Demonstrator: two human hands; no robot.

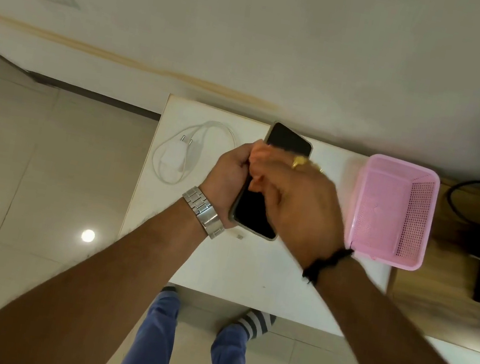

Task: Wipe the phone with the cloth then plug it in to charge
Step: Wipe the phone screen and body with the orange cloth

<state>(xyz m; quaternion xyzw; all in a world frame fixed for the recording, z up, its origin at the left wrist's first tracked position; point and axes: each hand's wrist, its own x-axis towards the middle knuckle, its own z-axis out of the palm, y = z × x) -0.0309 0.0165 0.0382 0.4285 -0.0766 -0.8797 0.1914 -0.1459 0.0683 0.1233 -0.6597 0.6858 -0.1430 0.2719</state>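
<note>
Left hand [227, 176] grip wrapped round glossy black slab phone [254, 213], right hand [295, 204] grip bunching peach cloth [259, 166] on its screen

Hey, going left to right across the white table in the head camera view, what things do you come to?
White charger with its looped cable → left hand gripping the black-screened phone → right hand rubbing an orange cloth on the phone → pink perforated plastic basket.

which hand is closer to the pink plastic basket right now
Right. The right hand, pressing a peach cloth onto the black phone, sits beside the pink plastic basket; the left hand grips the phone's far side.
</note>
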